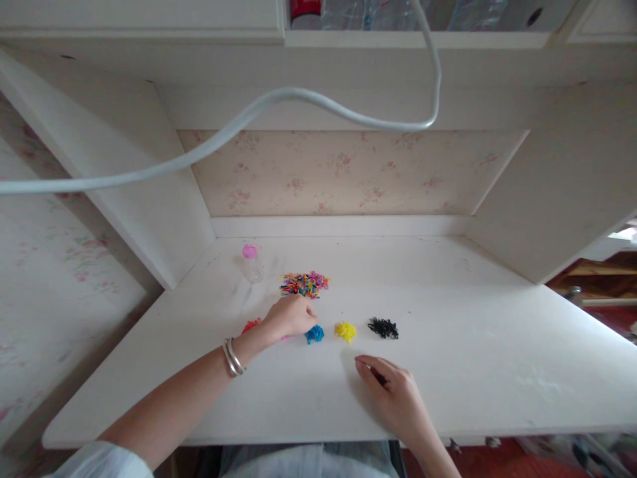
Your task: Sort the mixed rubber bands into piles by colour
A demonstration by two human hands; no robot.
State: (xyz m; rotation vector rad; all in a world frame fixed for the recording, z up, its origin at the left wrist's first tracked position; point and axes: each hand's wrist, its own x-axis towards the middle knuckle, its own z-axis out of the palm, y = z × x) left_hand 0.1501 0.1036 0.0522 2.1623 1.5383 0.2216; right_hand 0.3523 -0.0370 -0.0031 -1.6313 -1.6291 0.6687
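Observation:
My left hand [293,315] reaches over the white desk with its fingers closed, just behind a small pile of blue rubber bands [314,334]. Whatever its fingertips may hold is hidden. A mixed heap of many-coloured rubber bands [304,284] lies just beyond that hand. Partly covered by my left wrist is a red-pink pile [251,324]. To the right of the blue ones are a yellow pile [345,331] and a black pile [383,328]. My right hand [391,388] rests nearer the front edge, thumb and fingers pinched together; anything between them is too small to make out.
A clear plastic bottle with a pink cap [249,251] is at the back left of the desk [472,372]. A white cable [308,94] hangs across the upper view. Side panels and an overhead cabinet [139,20] enclose the desk.

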